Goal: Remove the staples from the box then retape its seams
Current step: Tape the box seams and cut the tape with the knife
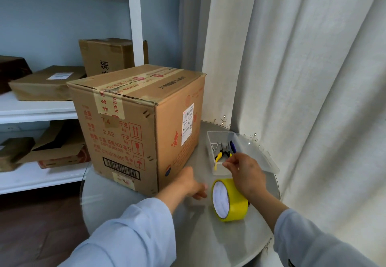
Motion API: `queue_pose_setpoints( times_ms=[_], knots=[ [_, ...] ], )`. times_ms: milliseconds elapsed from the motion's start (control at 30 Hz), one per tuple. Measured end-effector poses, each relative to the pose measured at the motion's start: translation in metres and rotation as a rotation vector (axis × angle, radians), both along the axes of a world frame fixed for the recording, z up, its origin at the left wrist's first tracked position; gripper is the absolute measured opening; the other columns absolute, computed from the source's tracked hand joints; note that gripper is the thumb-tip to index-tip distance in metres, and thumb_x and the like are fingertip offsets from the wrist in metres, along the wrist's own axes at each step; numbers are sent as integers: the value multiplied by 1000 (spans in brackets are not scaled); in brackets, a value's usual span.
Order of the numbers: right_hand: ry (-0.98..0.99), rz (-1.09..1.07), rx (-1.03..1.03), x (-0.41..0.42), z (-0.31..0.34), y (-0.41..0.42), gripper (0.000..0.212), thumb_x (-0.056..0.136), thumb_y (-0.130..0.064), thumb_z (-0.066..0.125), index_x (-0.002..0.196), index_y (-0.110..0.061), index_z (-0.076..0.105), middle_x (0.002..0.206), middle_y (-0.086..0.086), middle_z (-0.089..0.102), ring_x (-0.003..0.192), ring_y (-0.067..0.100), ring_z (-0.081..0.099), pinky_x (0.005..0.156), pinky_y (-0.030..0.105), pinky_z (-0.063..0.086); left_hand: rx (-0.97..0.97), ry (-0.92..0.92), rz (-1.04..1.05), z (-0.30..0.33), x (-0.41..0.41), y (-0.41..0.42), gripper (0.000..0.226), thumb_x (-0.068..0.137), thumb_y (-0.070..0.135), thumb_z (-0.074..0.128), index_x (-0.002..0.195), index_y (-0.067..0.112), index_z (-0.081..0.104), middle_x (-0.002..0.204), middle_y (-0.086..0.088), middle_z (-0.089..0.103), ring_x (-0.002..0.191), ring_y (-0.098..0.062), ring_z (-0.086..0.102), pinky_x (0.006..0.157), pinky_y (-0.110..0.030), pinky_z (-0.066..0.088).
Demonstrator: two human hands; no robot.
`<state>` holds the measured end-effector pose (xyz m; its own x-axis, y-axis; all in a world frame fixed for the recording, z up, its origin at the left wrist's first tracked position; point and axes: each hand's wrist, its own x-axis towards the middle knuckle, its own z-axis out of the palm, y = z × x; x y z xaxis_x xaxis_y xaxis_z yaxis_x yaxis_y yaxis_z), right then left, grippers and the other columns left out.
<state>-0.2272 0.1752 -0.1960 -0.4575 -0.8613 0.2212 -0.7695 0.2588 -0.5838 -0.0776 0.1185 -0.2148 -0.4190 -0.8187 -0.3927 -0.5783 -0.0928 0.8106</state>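
White curtains (302, 78) fill the right of the frame. At the left, white shelves (37, 107) stand against a pale blue wall (52, 20). Dark wood floor (39, 231) shows lower left beside the round desk (208, 241).

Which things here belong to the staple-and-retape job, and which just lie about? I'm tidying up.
For the job:
- box on the round table
- yellow tape roll
- pliers in the clear tray

Lying about:
- cartons on the shelves
- curtain

We see the taped brown box (133, 124) upright on the round table, yellow tape (228, 201) on edge just beside it.
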Motion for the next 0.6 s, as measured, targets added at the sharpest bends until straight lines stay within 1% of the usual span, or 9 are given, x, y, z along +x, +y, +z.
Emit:
queue_pose_setpoints(
  times_ms=[33, 67, 100, 133, 233, 333, 433, 533, 600],
  knots=[
    [-1, -14, 8, -2, 1, 0, 14, 92, -35, 59, 95, -22, 63, 104, -4, 66, 102, 20, 58, 77, 30, 41, -14, 2, 0, -6, 4, 1, 27, 89, 11, 65, 107, 13, 45, 101, -16, 64, 73, -17, 68, 73, -30, 54],
    [-3, -23, 16, -4, 1, 0, 15, 92, -35, 59, 96, -20, 63, 105, -3, 66, 103, 20, 58, 77, 30, 41, -49, -16, -2, -12, 6, 1, 40, 89, 17, 65, 124, 13, 46, 114, -16, 61, 95, -22, 65, 87, -33, 51],
    [-10, -30, 20, -5, 2, -1, 16, 93, -34, 58, 96, -19, 63, 106, -1, 66, 103, 21, 58, 77, 31, 41, -102, -39, -11, -15, 7, 2, 53, 89, 23, 64, 136, 13, 42, 126, -15, 56, 111, -25, 59, 95, -31, 46],
    [-18, -37, 18, -5, 2, -2, 17, 93, -35, 58, 96, -19, 62, 107, 0, 65, 103, 21, 57, 76, 31, 41, -128, -39, -17, -14, 6, 4, 55, 91, 26, 62, 140, 13, 41, 130, -14, 53, 116, -25, 55, 96, -28, 43],
    [-44, -53, 1, -3, 2, -5, 16, 93, -35, 57, 97, -21, 61, 111, 0, 64, 106, 21, 58, 75, 29, 38, -170, 20, -49, -9, 0, 8, 40, 95, 26, 54, 132, 12, 52, 126, -12, 58, 114, -23, 56, 93, -25, 42],
    [-69, -59, -35, 1, 0, -7, 17, 94, -34, 56, 101, -21, 63, 111, -1, 64, 106, 20, 58, 76, 29, 38, -202, 85, -76, -2, -8, 10, 29, 97, 23, 50, 120, 10, 62, 118, -13, 63, 111, -26, 59, 94, -31, 45],
    [-91, -52, -75, 1, -3, -10, 13, 94, -33, 57, 95, -23, 64, 106, -2, 65, 103, 18, 58, 74, 29, 39, -182, 136, -63, -1, -12, 11, 34, 98, 31, 47, 124, 11, 58, 123, -12, 62, 113, -25, 58, 100, -37, 45],
    [-116, -23, -109, 1, -4, -11, 12, 93, -33, 58, 90, -23, 64, 97, -5, 64, 98, 17, 57, 77, 33, 44, -184, 132, -45, -3, -14, 10, 40, 96, 44, 47, 122, 16, 58, 122, -9, 61, 113, -23, 59, 93, -36, 46],
    [-145, 14, -132, 0, -5, -13, 11, 92, -31, 60, 86, -23, 64, 91, -6, 65, 93, 16, 59, 78, 35, 48, -223, 110, -17, -3, -16, 8, 40, 95, 46, 48, 119, 16, 58, 123, -8, 60, 112, -23, 58, 92, -35, 46]
  ],
)
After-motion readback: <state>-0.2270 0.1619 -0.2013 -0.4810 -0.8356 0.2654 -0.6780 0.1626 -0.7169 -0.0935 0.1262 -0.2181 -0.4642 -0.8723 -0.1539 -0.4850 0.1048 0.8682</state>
